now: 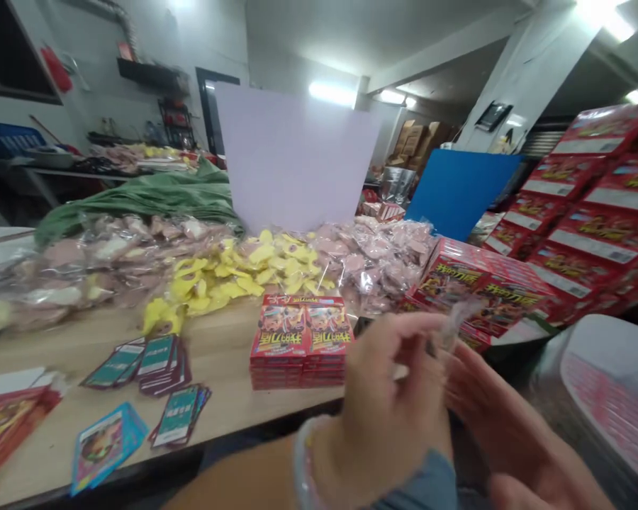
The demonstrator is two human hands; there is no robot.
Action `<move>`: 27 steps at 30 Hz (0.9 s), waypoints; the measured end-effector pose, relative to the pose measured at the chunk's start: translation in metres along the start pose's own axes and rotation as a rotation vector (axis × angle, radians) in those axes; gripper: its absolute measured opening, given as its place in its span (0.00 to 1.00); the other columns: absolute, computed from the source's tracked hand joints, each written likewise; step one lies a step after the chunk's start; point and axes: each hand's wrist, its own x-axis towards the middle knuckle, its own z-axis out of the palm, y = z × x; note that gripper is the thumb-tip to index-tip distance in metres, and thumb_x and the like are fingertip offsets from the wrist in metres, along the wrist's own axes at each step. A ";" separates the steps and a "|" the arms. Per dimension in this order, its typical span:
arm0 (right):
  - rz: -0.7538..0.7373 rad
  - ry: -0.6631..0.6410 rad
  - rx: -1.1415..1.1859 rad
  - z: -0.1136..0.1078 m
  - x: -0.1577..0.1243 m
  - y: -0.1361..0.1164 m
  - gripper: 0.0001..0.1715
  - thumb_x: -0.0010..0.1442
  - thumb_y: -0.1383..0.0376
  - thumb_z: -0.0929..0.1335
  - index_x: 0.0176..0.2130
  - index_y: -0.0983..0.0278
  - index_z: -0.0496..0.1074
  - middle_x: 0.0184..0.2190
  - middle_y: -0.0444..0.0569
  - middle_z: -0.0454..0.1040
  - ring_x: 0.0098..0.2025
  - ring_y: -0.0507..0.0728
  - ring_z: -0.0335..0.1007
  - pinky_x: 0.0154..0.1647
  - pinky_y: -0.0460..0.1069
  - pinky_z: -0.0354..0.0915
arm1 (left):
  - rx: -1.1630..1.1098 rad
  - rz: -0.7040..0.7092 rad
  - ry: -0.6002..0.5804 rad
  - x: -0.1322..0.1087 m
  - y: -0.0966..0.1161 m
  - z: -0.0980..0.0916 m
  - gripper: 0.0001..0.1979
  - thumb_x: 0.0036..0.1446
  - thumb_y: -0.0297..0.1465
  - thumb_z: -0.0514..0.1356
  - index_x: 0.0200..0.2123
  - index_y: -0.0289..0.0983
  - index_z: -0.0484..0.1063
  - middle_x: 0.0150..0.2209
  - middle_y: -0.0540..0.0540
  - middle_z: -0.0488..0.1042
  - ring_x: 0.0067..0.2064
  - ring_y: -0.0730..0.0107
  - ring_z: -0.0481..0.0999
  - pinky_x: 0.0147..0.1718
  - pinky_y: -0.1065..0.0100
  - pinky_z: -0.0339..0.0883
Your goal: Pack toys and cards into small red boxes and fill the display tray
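In front of the table's edge, at the lower right, my two hands meet. My left hand (pixel 388 382), with a pale band at its wrist, is closed with its fingertips pinching a crumpled piece of clear plastic film (pixel 461 315). My right hand (pixel 510 418) comes in from the right, fingers closed at the lower end of the same film; motion blurs them. Whether anything is inside the film is hidden. Just left of my hands, red printed boxes (pixel 300 338) stand in two neat stacks side by side on the table.
Card piles (pixel 162 361) and blue-edged cards (pixel 106 443) lie on the wooden table (pixel 220 368). Bagged yellow pieces (pixel 234 273) and bagged pink pieces (pixel 377 248) line its back. Red cartons (pixel 590 227) tower at right, above a white plastic bin (pixel 611 354). A pale board (pixel 298 156) stands behind.
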 end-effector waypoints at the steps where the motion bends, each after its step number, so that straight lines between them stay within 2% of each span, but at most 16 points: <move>1: 0.002 -0.004 0.043 0.006 0.006 -0.003 0.45 0.37 0.55 0.76 0.54 0.48 0.61 0.53 0.48 0.67 0.53 0.65 0.63 0.45 0.53 0.68 | -0.002 0.067 -0.042 -0.005 -0.004 0.011 0.12 0.58 0.29 0.54 0.46 0.39 0.66 0.33 0.47 0.72 0.33 0.73 0.72 0.33 0.71 0.67; 3: -0.002 0.045 0.144 0.016 0.021 -0.010 0.49 0.37 0.53 0.76 0.56 0.47 0.57 0.51 0.48 0.69 0.49 0.64 0.68 0.40 0.52 0.70 | -0.076 0.156 -0.150 -0.011 -0.009 0.028 0.18 0.60 0.30 0.51 0.54 0.38 0.57 0.41 0.43 0.70 0.39 0.70 0.71 0.38 0.68 0.68; 4: -0.001 0.093 0.189 0.019 0.028 -0.014 0.46 0.38 0.52 0.75 0.55 0.47 0.59 0.48 0.48 0.72 0.45 0.62 0.71 0.37 0.51 0.70 | -0.113 0.184 -0.182 -0.011 -0.010 0.034 0.19 0.61 0.31 0.49 0.55 0.38 0.54 0.43 0.42 0.69 0.40 0.68 0.71 0.40 0.67 0.68; 8: -0.008 0.256 0.276 0.016 0.058 -0.031 0.15 0.48 0.56 0.72 0.37 0.56 0.72 0.36 0.48 0.77 0.36 0.56 0.74 0.36 0.48 0.69 | -0.009 0.293 -0.166 -0.008 -0.022 0.042 0.18 0.60 0.30 0.49 0.54 0.39 0.52 0.48 0.39 0.65 0.49 0.61 0.67 0.48 0.60 0.64; 11: -0.053 0.207 0.243 0.004 0.076 -0.040 0.07 0.49 0.59 0.72 0.28 0.59 0.72 0.32 0.45 0.78 0.35 0.54 0.74 0.40 0.48 0.68 | 0.255 0.535 -0.202 -0.023 -0.049 0.025 0.23 0.57 0.29 0.51 0.56 0.38 0.50 0.53 0.37 0.60 0.56 0.56 0.60 0.56 0.53 0.55; 12: -0.063 0.169 0.222 0.000 0.079 -0.041 0.06 0.49 0.60 0.71 0.28 0.60 0.72 0.32 0.45 0.78 0.36 0.55 0.74 0.41 0.49 0.68 | 0.371 0.625 -0.259 -0.033 -0.061 0.013 0.24 0.57 0.29 0.52 0.56 0.37 0.50 0.53 0.37 0.59 0.57 0.54 0.58 0.57 0.50 0.52; 14: -0.060 0.064 0.186 -0.006 0.083 -0.041 0.05 0.52 0.61 0.70 0.29 0.60 0.73 0.34 0.46 0.78 0.38 0.55 0.74 0.43 0.50 0.67 | 0.610 0.694 -0.478 -0.056 -0.082 -0.021 0.24 0.58 0.33 0.53 0.57 0.36 0.52 0.53 0.36 0.61 0.58 0.54 0.57 0.58 0.50 0.49; 16: -0.025 -0.063 0.166 -0.010 0.082 -0.038 0.05 0.53 0.62 0.69 0.28 0.61 0.73 0.34 0.46 0.78 0.38 0.54 0.73 0.44 0.48 0.66 | 0.757 0.575 -0.683 -0.074 -0.091 -0.061 0.26 0.59 0.38 0.53 0.57 0.35 0.54 0.53 0.36 0.63 0.57 0.59 0.60 0.56 0.61 0.56; 17: 0.005 -0.133 0.164 -0.011 0.080 -0.037 0.05 0.54 0.62 0.69 0.28 0.61 0.72 0.33 0.46 0.78 0.38 0.53 0.73 0.43 0.47 0.66 | 0.784 0.492 -0.668 -0.077 -0.089 -0.080 0.28 0.58 0.40 0.55 0.58 0.36 0.55 0.54 0.37 0.63 0.57 0.61 0.61 0.56 0.66 0.57; 18: 0.034 -0.205 0.168 -0.011 0.078 -0.035 0.06 0.55 0.62 0.68 0.28 0.61 0.72 0.33 0.46 0.77 0.37 0.53 0.73 0.41 0.47 0.66 | 0.784 0.395 -0.580 -0.076 -0.083 -0.098 0.31 0.55 0.42 0.57 0.59 0.37 0.54 0.55 0.38 0.62 0.57 0.62 0.60 0.56 0.68 0.57; 19: 0.063 -0.279 0.180 -0.010 0.075 -0.034 0.06 0.55 0.62 0.68 0.29 0.60 0.72 0.32 0.47 0.77 0.37 0.53 0.73 0.40 0.47 0.66 | 0.750 0.311 -0.425 -0.068 -0.074 -0.113 0.36 0.51 0.44 0.60 0.60 0.40 0.52 0.57 0.40 0.59 0.58 0.61 0.58 0.57 0.67 0.55; 20: 0.091 -0.360 0.201 -0.010 0.072 -0.033 0.06 0.56 0.61 0.68 0.29 0.59 0.72 0.32 0.47 0.77 0.36 0.54 0.72 0.40 0.48 0.66 | 0.693 0.177 -0.257 -0.056 -0.063 -0.124 0.42 0.46 0.45 0.63 0.61 0.42 0.48 0.60 0.40 0.53 0.61 0.57 0.53 0.59 0.63 0.51; 21: 0.116 -0.439 0.230 -0.008 0.070 -0.032 0.06 0.56 0.61 0.67 0.30 0.59 0.72 0.32 0.47 0.77 0.37 0.55 0.72 0.40 0.50 0.66 | 0.591 0.071 -0.172 -0.040 -0.053 -0.131 0.49 0.42 0.46 0.65 0.62 0.44 0.43 0.62 0.41 0.48 0.63 0.54 0.48 0.60 0.58 0.47; 22: 0.138 -0.508 0.261 -0.007 0.068 -0.032 0.05 0.55 0.60 0.67 0.30 0.58 0.72 0.32 0.48 0.77 0.37 0.57 0.72 0.40 0.52 0.65 | 0.465 -0.010 -0.185 -0.022 -0.045 -0.135 0.54 0.38 0.47 0.67 0.63 0.46 0.38 0.64 0.41 0.44 0.64 0.51 0.44 0.60 0.54 0.43; 24: 0.170 -0.601 0.323 -0.004 0.065 -0.034 0.03 0.55 0.60 0.68 0.31 0.56 0.72 0.33 0.47 0.76 0.38 0.58 0.72 0.42 0.56 0.65 | 0.224 -0.151 -0.365 0.013 -0.036 -0.132 0.60 0.34 0.47 0.68 0.63 0.50 0.32 0.65 0.43 0.41 0.65 0.51 0.39 0.60 0.49 0.38; 27: 0.195 -0.656 0.412 -0.001 0.064 -0.038 0.03 0.55 0.61 0.68 0.33 0.54 0.72 0.33 0.44 0.76 0.37 0.57 0.73 0.42 0.56 0.66 | -0.133 -0.247 -0.607 0.050 -0.039 -0.114 0.61 0.32 0.47 0.70 0.62 0.51 0.31 0.64 0.42 0.45 0.64 0.50 0.41 0.59 0.47 0.38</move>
